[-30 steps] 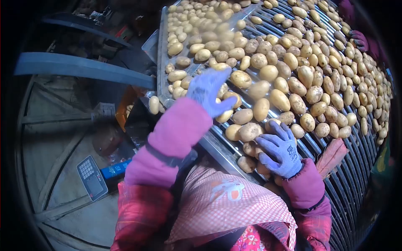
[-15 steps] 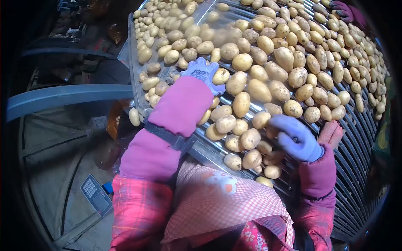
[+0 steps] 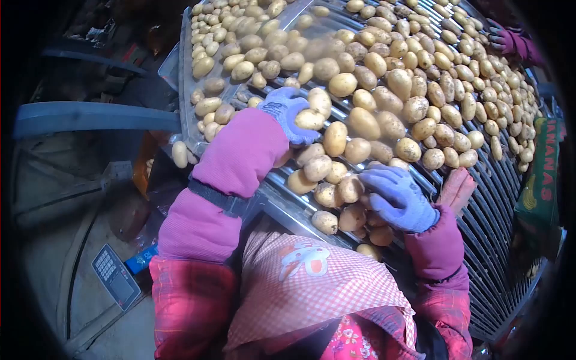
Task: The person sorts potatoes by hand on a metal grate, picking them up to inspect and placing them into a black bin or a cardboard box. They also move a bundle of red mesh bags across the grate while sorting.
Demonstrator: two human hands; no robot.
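Note:
My left hand (image 3: 283, 114), in a lavender glove, curls around a yellow potato (image 3: 309, 119) at the left of the roller bed (image 3: 480, 258). Thumb and fingers lie on opposite sides of it. My right hand (image 3: 401, 199), gloved alike, rests over a cluster of potatoes near the bed's front edge. Its fingers reach left, with the thumb apart from them; their tips touch a potato (image 3: 350, 189). Whatever lies under that palm is hidden. Many more potatoes (image 3: 398, 84) spread over the bed beyond both hands, some smeared with soil.
A pinkish-red block (image 3: 457, 189) lies on the rollers right of my right hand. Another person's gloved hand (image 3: 507, 39) is at the far right. A green box (image 3: 543, 162) stands on the right side. A keypad device (image 3: 117, 276) is low on the left, below a blue-grey bar (image 3: 96, 123).
My left hand has closed around a potato. My right hand has come left and down onto the front cluster. The whole view has shifted slightly, showing more of the green box.

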